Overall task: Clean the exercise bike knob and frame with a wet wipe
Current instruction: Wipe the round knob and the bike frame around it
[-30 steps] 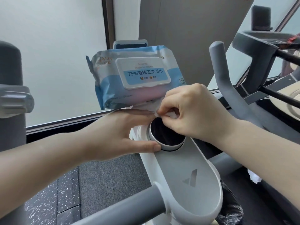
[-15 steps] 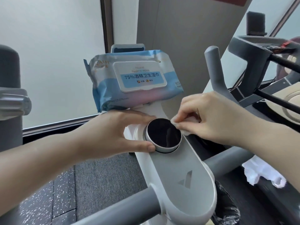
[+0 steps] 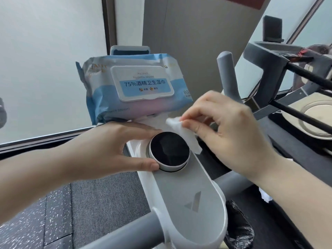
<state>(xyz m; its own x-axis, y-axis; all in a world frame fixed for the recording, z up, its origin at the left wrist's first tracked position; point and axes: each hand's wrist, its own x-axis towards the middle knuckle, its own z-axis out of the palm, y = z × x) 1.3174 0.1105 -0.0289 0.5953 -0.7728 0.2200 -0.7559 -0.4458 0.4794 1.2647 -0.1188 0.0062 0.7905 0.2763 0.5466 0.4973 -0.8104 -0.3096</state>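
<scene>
Right hand [image 3: 231,133] grip: pinches one folded wet wipe [image 3: 181,131] at the knob's upper-right edge. Left hand [image 3: 115,150] grip: thumb and fingers clamp the one black-faced knob [image 3: 169,151] on the white frame [image 3: 194,200]. One wipe pack [image 3: 133,90] just behind; frame below knob is bare.

Wipe pack [image 3: 133,94] atop bike frame [image 3: 181,191]

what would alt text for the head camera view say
A person's left hand grips the rim of a round black-topped knob on a white exercise bike frame, while the right hand pinches a folded white wet wipe at the knob's upper right edge. A blue pack of wipes is propped just behind the knob.
</scene>
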